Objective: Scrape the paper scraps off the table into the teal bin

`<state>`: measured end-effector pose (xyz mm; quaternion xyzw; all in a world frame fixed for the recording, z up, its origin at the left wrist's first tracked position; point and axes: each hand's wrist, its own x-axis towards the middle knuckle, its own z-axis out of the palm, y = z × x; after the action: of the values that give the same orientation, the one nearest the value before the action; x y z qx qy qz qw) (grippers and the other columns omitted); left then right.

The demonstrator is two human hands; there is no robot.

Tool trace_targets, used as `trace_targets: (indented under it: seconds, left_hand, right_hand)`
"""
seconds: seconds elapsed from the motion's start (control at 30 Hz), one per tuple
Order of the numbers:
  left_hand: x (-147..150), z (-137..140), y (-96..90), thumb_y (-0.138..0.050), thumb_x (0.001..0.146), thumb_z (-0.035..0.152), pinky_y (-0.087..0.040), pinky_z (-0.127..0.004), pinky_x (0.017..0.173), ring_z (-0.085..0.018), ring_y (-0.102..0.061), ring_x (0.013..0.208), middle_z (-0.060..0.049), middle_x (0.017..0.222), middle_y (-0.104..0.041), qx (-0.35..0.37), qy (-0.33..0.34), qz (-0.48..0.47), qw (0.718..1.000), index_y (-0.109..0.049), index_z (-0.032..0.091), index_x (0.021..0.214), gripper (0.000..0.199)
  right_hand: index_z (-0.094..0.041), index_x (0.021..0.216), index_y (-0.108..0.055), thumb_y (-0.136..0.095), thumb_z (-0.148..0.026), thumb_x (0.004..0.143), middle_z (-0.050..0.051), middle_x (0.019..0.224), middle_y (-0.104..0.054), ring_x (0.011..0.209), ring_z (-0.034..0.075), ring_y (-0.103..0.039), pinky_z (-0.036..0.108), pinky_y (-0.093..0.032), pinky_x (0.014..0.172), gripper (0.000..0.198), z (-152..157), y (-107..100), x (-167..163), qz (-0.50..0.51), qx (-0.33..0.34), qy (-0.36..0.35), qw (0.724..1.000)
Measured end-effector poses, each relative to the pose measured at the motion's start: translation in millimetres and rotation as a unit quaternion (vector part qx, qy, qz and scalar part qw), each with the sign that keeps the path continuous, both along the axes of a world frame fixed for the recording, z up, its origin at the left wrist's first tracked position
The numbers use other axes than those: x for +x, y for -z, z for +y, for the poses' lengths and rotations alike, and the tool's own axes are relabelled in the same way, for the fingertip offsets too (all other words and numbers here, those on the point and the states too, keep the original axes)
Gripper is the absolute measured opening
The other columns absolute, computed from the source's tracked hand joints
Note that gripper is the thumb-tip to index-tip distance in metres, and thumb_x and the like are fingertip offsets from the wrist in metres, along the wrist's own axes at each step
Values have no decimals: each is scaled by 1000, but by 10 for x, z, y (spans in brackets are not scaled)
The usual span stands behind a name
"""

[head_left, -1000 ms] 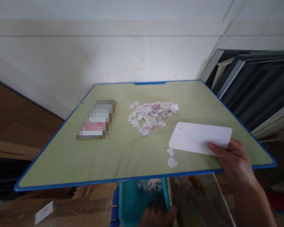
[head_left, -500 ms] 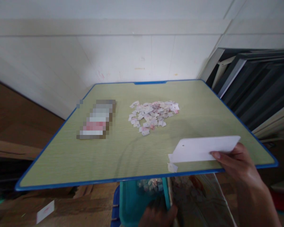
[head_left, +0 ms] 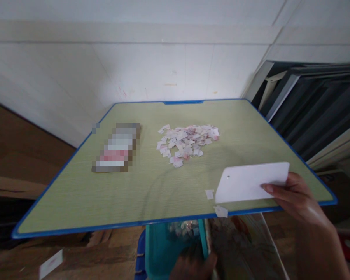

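My right hand [head_left: 299, 200] grips a white plastic scraper card [head_left: 251, 182] by its right end, its lower edge near the front right of the green table [head_left: 105, 194]. Two paper scraps lie by the card: one [head_left: 209, 194] on the table, one [head_left: 221, 211] right at the blue front edge. A pile of small white and pink paper scraps [head_left: 186, 142] sits at mid-table. My left hand [head_left: 192, 266] is below the table edge, holding a teal bin [head_left: 163, 249] that has scraps inside.
A blurred rectangular item [head_left: 116, 147] lies on the table's left half. Dark framed panels [head_left: 315, 105] lean against the wall at right. A white tiled wall stands behind. Cardboard and a paper slip [head_left: 50, 264] lie on the floor at left.
My right hand drew the card toward the front edge, pushing two scraps along, then lifted it slightly. One scrap now sits at the edge. The bin stayed under the table.
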<state>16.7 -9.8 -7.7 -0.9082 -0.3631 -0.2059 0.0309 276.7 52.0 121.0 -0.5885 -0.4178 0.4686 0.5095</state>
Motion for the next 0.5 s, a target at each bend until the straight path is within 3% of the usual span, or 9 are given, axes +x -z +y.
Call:
trace_targets:
  seconds: [0.1, 0.23, 0.5]
  left_hand:
    - [-1, 1, -19, -54, 56, 14, -39, -24, 41, -17, -50, 50, 2, 62, -54, 0, 1, 5, 1000, -49, 29, 82, 30]
    - [2, 25, -20, -56, 57, 16, -37, -22, 37, -15, -48, 46, 4, 58, -52, -5, 4, 7, 1000, -49, 29, 78, 26]
    - [12, 28, -36, -59, 56, 16, -38, -23, 37, -16, -49, 47, 3, 58, -52, -36, 12, 27, 999, -50, 29, 79, 28]
  right_hand:
    - [-23, 78, -62, -61, -20, 64, -3, 73, -63, 63, 12, -55, 21, -44, 56, 14, 16, 0, -25, -54, 7, 8, 999]
    - [-23, 81, -62, -60, -21, 65, -2, 75, -63, 66, 13, -56, 22, -45, 59, 16, 40, -2, -25, -105, 0, -37, 994]
    - [-21, 78, -62, -62, -17, 62, -2, 67, -62, 61, 12, -55, 21, -43, 55, 16, 19, 8, -19, -14, 1, -40, 999]
